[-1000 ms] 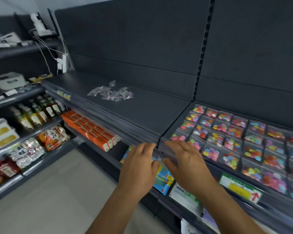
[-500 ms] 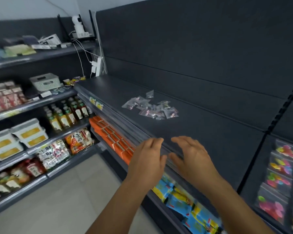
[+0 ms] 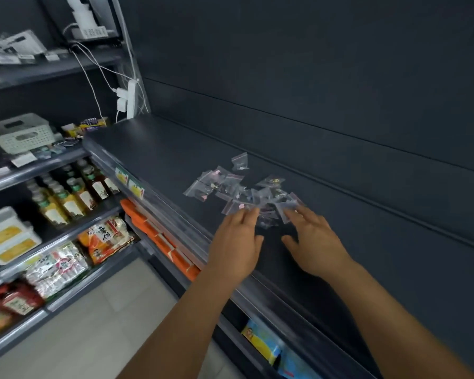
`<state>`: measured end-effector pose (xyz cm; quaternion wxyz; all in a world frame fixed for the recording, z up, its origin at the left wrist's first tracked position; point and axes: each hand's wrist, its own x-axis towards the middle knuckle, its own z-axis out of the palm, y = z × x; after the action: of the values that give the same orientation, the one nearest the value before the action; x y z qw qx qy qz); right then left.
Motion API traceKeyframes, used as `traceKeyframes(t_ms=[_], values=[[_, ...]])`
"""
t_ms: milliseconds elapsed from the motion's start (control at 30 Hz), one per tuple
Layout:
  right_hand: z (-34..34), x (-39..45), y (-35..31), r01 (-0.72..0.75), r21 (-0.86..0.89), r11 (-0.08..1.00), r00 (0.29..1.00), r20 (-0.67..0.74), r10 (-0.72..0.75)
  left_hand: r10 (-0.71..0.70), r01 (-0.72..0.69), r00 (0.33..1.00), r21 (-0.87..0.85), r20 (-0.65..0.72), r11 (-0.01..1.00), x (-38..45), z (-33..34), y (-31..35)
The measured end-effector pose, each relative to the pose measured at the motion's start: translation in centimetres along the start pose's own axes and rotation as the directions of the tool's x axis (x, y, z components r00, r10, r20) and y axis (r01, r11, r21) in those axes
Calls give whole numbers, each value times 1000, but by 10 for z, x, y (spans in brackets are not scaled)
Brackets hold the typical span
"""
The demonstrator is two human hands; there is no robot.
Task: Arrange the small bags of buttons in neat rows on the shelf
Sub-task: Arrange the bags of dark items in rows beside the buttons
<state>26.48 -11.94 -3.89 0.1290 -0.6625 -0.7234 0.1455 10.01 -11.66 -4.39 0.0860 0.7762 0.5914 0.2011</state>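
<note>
Clear plastic button bags [image 3: 241, 188] lie heaped just beyond both fingertips, left hand [image 3: 237, 243] and right hand [image 3: 314, 242] each with an open grip.

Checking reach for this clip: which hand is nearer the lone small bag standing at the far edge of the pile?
Left, slightly. The left hand lies below the lone bag, near the pile's front-left; the right hand is at the front-right, farther across.

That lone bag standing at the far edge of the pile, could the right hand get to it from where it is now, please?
Probably yes: the right hand is open at the pile's near edge, and only loose flat bags lie before the lone bag.
</note>
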Motion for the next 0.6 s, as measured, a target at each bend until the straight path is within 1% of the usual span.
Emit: traceKeyframes(t_ms=[67,133,233,333,400,467,533,600], values=[[5,12,3,-29,-46,999,997,65,32,23,-23,1000,0,4,1000,17,6,-7],[10,16,7,-37,-84,996,996,75,43,53,-53,998,0,23,999,29,11,-13],[13,11,9,-52,-70,996,999,0,53,142,-142,989,-1,47,990,41,18,-21],[13,5,4,-86,21,996,988,-129,88,224,-223,974,-61,16,973,48,19,-29],[12,5,0,-144,78,986,964,-212,158,258,-257,966,-118,-9,959,51,17,-34],[13,8,-5,-233,141,962,930,-259,263,278,-276,960,-174,-9,945,54,14,-38],[14,13,-10,-315,189,930,899,-256,356,306,-297,952,-223,8,929,56,10,-42],[17,17,-12,-367,199,909,886,-224,406,328,-311,944,-260,22,914,58,8,-47]])
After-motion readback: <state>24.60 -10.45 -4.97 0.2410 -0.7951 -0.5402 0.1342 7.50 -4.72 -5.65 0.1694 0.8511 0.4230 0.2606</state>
